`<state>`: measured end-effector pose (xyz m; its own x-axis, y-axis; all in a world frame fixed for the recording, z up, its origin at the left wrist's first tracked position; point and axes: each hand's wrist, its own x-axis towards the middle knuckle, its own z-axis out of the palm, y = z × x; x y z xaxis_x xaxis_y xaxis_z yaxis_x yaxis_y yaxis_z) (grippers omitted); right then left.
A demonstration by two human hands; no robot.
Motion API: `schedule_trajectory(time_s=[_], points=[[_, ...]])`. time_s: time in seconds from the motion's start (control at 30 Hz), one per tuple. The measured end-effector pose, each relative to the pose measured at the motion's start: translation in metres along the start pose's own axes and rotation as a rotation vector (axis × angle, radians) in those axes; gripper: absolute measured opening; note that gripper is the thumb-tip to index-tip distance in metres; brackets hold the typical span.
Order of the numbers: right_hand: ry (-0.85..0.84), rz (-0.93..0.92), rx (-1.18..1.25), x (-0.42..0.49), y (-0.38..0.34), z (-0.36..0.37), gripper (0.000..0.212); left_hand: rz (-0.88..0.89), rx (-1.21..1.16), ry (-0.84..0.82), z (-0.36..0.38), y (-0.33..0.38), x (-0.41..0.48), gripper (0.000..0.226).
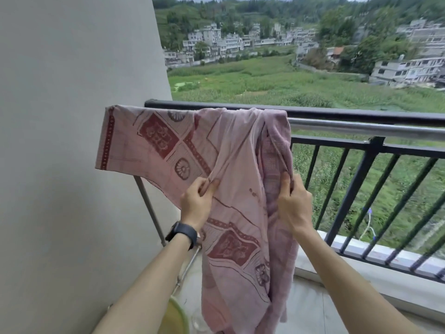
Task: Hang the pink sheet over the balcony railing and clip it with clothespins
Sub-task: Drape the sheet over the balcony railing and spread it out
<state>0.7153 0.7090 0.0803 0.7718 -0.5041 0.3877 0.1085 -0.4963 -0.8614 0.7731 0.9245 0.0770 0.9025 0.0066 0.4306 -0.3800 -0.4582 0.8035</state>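
The pink sheet [192,150] is draped over the top of the balcony railing [361,114] at the end next to the wall [72,116]. It hangs down on my side, almost to the floor. On the left it lies fairly flat, so the dark red pattern shows. In the middle and on the right it is bunched into thick folds. A silver bar [366,130] runs just under the top rail and goes in behind the cloth; I cannot tell whether the sheet lies over that bar too.

Both of my grips are on the cloth. My left grip [196,201], the one with the black watch [184,233] on the wrist, pinches a raised fold between thumb and fingers. My right grip [293,203] is curled round a gathered edge on the right side, just below the rail.

I judge that I am in the spreading step: the sheet is over the rail but not yet laid out, and nothing is clipped. Next I should draw the bunched part to the right along the rail until the cloth lies in one even layer. I should pull sideways rather than downward, so the sheet does not slide off. I see no clothespins here, so I will have to fetch them before I can clip. A yellow-green tub [175,317] sits on the floor by my left arm.
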Motion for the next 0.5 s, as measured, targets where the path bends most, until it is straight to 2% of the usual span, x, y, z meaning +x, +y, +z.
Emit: schedule_trajectory(time_s=[0.1,0.27,0.4,0.47,0.5], points=[[-0.019,-0.025,-0.146,-0.021,0.040,-0.015,0.026,0.044,0.181,0.001,-0.011,-0.032,-0.037,0.045],[-0.142,0.097,-0.341,-0.059,0.095,-0.031,0.030,-0.251,0.500,-0.077,-0.041,-0.089,-0.071,0.029],[-0.217,0.228,-0.261,-0.045,0.103,-0.041,0.021,-0.379,0.550,0.042,-0.073,-0.087,-0.043,0.019],[-0.279,0.314,-0.089,-0.030,0.084,-0.043,0.019,-0.374,0.516,0.104,-0.085,-0.079,-0.026,0.016],[-0.311,0.354,0.066,-0.023,0.069,-0.044,0.027,-0.368,0.490,0.126,-0.088,-0.071,-0.019,0.017]])
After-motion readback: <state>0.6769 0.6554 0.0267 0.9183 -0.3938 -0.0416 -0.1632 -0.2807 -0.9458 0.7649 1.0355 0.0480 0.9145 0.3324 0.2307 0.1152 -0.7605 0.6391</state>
